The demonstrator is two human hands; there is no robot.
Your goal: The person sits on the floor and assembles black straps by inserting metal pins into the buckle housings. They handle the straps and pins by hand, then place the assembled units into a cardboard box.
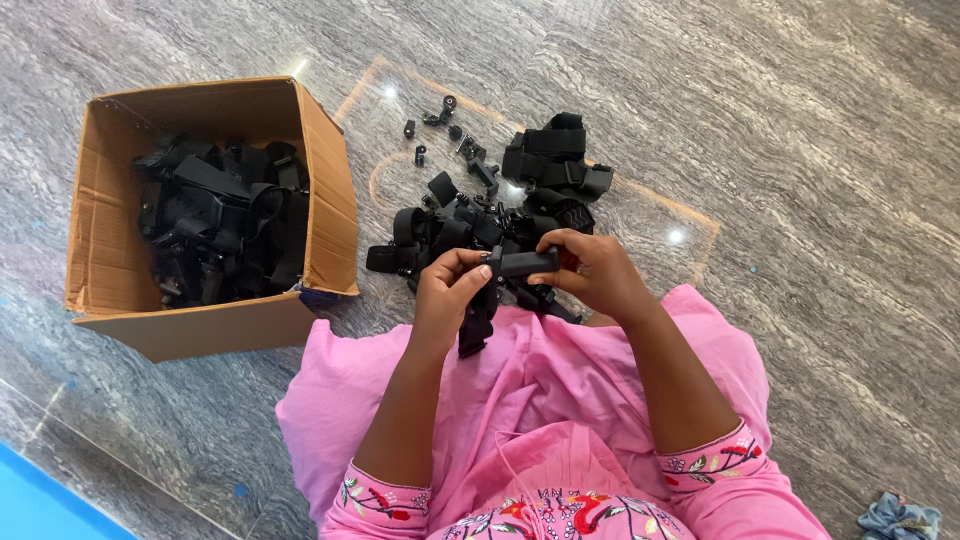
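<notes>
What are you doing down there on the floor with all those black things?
A person in a pink dress sits on the grey floor. Both hands hold one black plastic part: the left hand grips one end, and the right hand grips the other. Just beyond the hands lies a pile of black straps and parts, with a few small black pieces scattered farther out. To the left stands an open cardboard box filled with more black gear.

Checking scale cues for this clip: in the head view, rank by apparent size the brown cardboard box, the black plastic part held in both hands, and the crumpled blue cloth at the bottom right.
1. Brown cardboard box, largest.
2. Crumpled blue cloth and black plastic part: alike; cloth cut off by the frame, part half hidden by hands, so unranked.
</notes>
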